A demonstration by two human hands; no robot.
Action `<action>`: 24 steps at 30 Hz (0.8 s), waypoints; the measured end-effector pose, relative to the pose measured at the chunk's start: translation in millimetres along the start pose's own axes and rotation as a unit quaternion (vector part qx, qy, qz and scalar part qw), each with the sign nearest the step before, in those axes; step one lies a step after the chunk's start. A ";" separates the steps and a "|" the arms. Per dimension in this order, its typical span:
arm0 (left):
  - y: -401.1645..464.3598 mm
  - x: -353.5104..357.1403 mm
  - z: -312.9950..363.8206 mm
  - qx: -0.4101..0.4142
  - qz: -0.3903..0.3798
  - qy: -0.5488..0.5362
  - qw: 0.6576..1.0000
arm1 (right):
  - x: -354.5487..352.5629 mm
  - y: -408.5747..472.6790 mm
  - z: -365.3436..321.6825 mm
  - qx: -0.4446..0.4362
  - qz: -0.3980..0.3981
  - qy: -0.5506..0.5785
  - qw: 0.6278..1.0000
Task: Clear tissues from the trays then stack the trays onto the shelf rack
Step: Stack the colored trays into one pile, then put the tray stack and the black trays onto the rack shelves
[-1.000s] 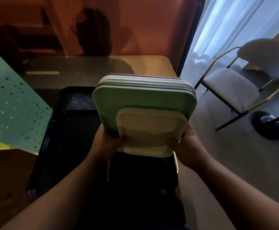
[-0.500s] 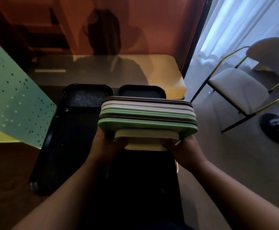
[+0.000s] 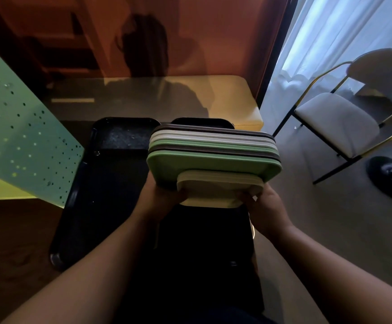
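Stack of trays [image 3: 213, 157] held up in mid-air at centre frame, near edge tipped down toward camera so undersides face the lens. Green tray [image 3: 204, 167] largest on the near side, smaller cream tray [image 3: 216, 190] nested against its underside; grey, white and another green rim layered behind. Left hand [image 3: 160, 197] gripping stack's lower left corner, fingers curled under and out of sight. Right hand [image 3: 265, 206] gripping lower right corner, thumb against the cream tray's edge. Both forearms reaching up from bottom of frame. Directly below and behind stack: long black tray [image 3: 92, 195] lying flat on left, second black tray [image 3: 202, 121] only showing its far rim above the stack. Dark surface beneath hands, detail too dim to tell. Green perforated panel [image 3: 20, 141] slanting in from left edge. Yellow bench seat [image 3: 237, 99] beyond the trays, against orange-brown wall. White-cushioned chair [image 3: 337, 122] with gold and black frame on right, well apart from stack, beside white curtain [image 3: 344, 31].
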State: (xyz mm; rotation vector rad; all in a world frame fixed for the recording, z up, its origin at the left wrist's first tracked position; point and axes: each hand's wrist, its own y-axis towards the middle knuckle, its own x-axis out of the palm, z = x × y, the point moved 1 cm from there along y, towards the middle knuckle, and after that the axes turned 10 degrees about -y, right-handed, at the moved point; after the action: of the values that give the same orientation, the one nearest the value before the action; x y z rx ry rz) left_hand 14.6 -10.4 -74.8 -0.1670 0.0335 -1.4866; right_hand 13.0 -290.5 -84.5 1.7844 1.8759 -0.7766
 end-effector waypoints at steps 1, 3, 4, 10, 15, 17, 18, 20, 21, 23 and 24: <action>0.0 0.1 1.7 -0.003 -0.004 0.001 1.000 | 0.1 -1.0 -2.0 -0.004 0.005 -0.001 1.000; -0.6 -1.9 1.3 -0.018 -0.015 -0.004 1.000 | -0.8 -3.1 -6.5 -0.016 0.011 -0.004 1.000; -0.4 -4.2 -0.7 -0.031 -0.017 -0.005 0.999 | -1.8 -4.0 -9.4 -0.028 0.012 -0.006 1.000; 7.7 -7.8 -7.4 -0.044 -0.013 0.036 0.998 | -8.6 1.3 -20.0 -0.109 0.020 0.013 0.994; 17.2 -5.9 -2.3 -0.028 0.036 0.047 0.998 | -14.5 22.4 -17.8 -0.052 -0.029 -0.007 0.998; 27.6 -8.3 10.5 -0.012 0.003 0.050 0.999 | -26.6 32.6 -28.6 -0.029 -0.056 0.020 0.998; 31.7 -8.2 23.9 -0.002 -0.008 0.055 0.998 | -35.7 39.2 -37.4 -0.019 -0.074 0.051 0.996; 41.8 -3.2 63.6 0.017 -0.024 0.044 0.999 | -57.7 56.2 -63.3 0.002 -0.111 0.142 0.984; 46.3 0.3 85.3 0.021 -0.022 0.035 0.999 | -69.3 64.4 -78.6 0.013 -0.108 0.161 0.981; 50.4 6.7 138.5 0.005 0.034 0.045 0.998 | -95.4 76.4 -120.1 0.017 -0.065 0.150 0.986; 54.8 4.7 160.8 -0.022 0.054 0.063 0.996 | -108.0 80.9 -141.9 0.010 -0.043 0.135 0.990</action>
State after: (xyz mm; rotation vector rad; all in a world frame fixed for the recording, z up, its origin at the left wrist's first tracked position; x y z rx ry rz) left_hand 89.3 3.7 77.2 -0.1045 0.1739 -1.3864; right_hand 111.0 -276.9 84.5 1.9111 2.1358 -0.6093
